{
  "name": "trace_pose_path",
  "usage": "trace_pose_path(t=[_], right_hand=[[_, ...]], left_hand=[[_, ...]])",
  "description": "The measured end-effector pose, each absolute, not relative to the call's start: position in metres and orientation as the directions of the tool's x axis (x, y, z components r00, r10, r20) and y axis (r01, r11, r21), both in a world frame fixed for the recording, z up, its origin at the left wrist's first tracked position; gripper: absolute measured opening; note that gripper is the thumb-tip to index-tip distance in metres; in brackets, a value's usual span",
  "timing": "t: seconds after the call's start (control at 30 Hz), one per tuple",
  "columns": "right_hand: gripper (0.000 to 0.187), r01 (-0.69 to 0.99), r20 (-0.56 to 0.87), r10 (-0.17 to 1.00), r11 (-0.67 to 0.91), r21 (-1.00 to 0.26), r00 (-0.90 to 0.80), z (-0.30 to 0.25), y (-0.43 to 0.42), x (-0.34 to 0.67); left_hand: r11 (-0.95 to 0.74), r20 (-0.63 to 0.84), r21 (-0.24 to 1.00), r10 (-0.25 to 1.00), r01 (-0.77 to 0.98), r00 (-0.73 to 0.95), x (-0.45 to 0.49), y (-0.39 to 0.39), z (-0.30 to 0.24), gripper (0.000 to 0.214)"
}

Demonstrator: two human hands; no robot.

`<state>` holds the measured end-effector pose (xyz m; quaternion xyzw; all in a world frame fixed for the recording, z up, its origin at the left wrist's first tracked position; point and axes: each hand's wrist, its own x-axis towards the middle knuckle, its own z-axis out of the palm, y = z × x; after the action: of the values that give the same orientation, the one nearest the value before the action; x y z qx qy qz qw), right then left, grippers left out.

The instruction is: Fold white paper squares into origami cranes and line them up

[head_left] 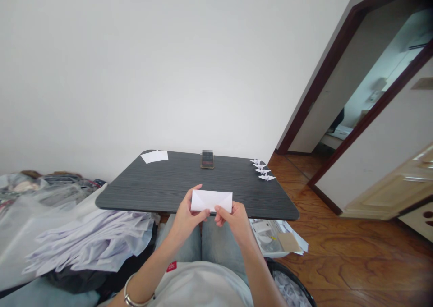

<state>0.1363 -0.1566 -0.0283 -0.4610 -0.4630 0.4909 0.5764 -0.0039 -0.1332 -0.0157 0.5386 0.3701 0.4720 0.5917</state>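
Four finished origami cranes (262,169) lined up on right edge of dark woodgrain surface (169,180). Flat white sheet (154,156) at far left corner, looks unfolded. Working piece: folded white paper (211,200), flat rectangle with diagonal creases, more folding apparently left on it. Held just above near edge of surface, over the lap. Forearms angle in from the body, wrists raised, left hand (186,220) and right hand (235,222) facing each other. Fingers (203,214) pinch the lower edge, thumbs pressed on the front, other fingertips mostly hidden behind. Silver bangle (133,296) on left wrist
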Motion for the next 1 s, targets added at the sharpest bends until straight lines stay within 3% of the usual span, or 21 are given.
trace_pose_path(t=[0.67,0.73,0.9,1.0], right_hand=[[0.026,-0.161,0.074,0.986,0.098,-0.982,0.15,-0.027,-0.154,0.144],[0.027,-0.174,0.065,0.985,0.092,-0.98,0.159,-0.027,-0.154,0.144],[0.026,-0.175,0.055,0.993,0.072,-0.982,0.103,-0.026,-0.156,0.14],[0.025,-0.188,0.042,0.997,0.053,-0.981,0.064,-0.026,-0.157,0.136]], left_hand=[[-0.032,0.088,0.979,0.958,-0.202,0.274,-0.042,-0.118,-0.019,0.078],[-0.035,0.09,0.979,0.958,-0.199,0.274,-0.044,-0.117,-0.017,0.07],[-0.03,0.059,0.997,0.904,-0.075,0.423,-0.035,-0.12,-0.015,0.026],[-0.055,0.038,0.998,0.891,0.025,0.452,-0.024,-0.125,-0.016,0.023]])
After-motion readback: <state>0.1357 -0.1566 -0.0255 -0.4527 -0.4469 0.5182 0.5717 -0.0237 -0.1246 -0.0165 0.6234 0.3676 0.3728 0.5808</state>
